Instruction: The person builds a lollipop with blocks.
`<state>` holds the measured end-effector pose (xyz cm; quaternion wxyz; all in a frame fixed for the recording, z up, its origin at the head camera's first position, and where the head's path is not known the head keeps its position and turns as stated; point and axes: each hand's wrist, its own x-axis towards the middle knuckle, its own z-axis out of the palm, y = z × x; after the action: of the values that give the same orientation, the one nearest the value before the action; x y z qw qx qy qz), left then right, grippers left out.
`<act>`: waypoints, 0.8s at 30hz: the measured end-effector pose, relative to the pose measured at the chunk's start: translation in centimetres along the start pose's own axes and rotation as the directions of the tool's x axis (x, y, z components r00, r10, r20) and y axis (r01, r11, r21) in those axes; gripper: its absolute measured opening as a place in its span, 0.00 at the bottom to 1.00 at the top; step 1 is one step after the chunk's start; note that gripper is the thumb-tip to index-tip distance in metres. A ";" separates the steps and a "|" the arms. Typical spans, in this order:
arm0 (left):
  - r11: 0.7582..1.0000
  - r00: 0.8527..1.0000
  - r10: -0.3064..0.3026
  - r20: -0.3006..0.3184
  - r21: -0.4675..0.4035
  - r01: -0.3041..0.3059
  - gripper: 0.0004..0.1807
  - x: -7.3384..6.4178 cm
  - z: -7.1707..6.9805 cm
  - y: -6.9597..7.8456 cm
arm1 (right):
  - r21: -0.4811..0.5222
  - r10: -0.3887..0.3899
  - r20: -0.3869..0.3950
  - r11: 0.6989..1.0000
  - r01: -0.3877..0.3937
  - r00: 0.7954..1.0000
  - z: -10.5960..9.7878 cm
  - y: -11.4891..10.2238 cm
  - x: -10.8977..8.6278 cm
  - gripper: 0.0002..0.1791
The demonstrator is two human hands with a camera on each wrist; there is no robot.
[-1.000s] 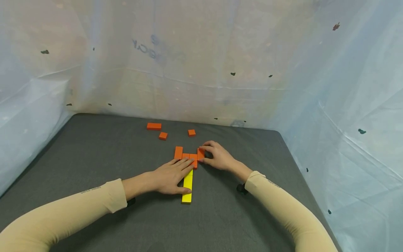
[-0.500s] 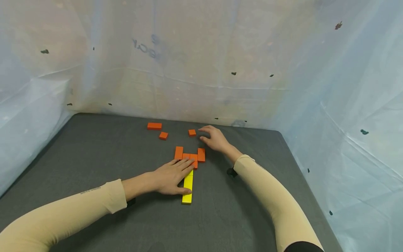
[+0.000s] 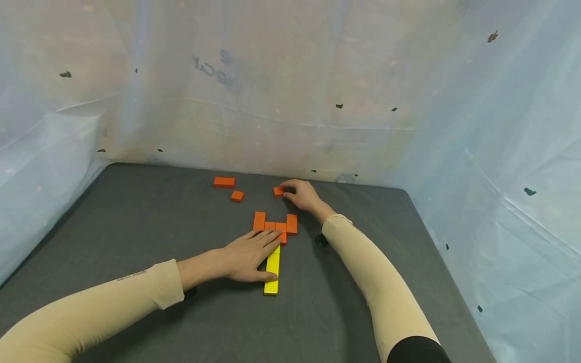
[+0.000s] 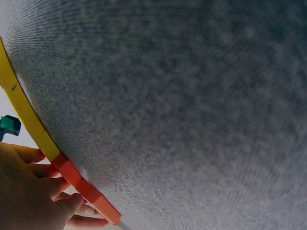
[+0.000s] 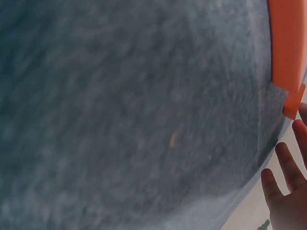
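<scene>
Fingers spread, my left hand point(image 3: 248, 258) rests on the assembled blocks, covering part of them. Its thumb lies across the long yellow block point(image 3: 272, 272), and its fingertips are on the orange blocks point(image 3: 281, 228) at the far end. Two upright orange blocks flank that end, a left one point(image 3: 259, 220) and a right one point(image 3: 292, 224). Farther back, my right hand point(image 3: 305, 195) has thumb and index finger at a small orange block point(image 3: 278, 192), pinching it on the table. In the right wrist view its other fingers point(image 5: 288, 167) are extended.
A longer orange block point(image 3: 224, 182) and another small orange block point(image 3: 237, 196) lie at the back left of the dark grey table point(image 3: 159, 212). Plastic sheeting point(image 3: 272, 101) hangs behind the table and along both sides.
My right hand has left the right upright orange block, which stays beside the others. It has moved back and left to the small orange block. The left hand stays in place.
</scene>
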<state>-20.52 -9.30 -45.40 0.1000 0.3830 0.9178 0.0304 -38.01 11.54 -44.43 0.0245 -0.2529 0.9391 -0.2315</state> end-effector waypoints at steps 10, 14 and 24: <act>1.000 1.000 0.010 -0.005 -0.008 -0.010 0.54 0.1 -0.3 0.1 | -0.040 0.019 0.005 0.999 -0.019 1.000 0.7 -0.3 0.7 0.19; 1.000 1.000 0.009 -0.003 -0.005 -0.009 0.53 0.1 -0.4 0.1 | -0.059 0.034 0.005 0.998 -0.034 0.999 0.9 -0.4 0.8 0.19; 1.000 1.000 -0.005 0.009 -0.006 0.005 0.55 0.0 -0.2 0.0 | -0.052 -0.011 0.004 0.999 0.011 1.000 0.5 -1.0 -0.5 0.18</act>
<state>-20.54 -9.33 -45.23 0.1052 0.3806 0.9182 0.0312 -37.01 10.76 -44.46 0.0184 -0.2592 0.9433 -0.2065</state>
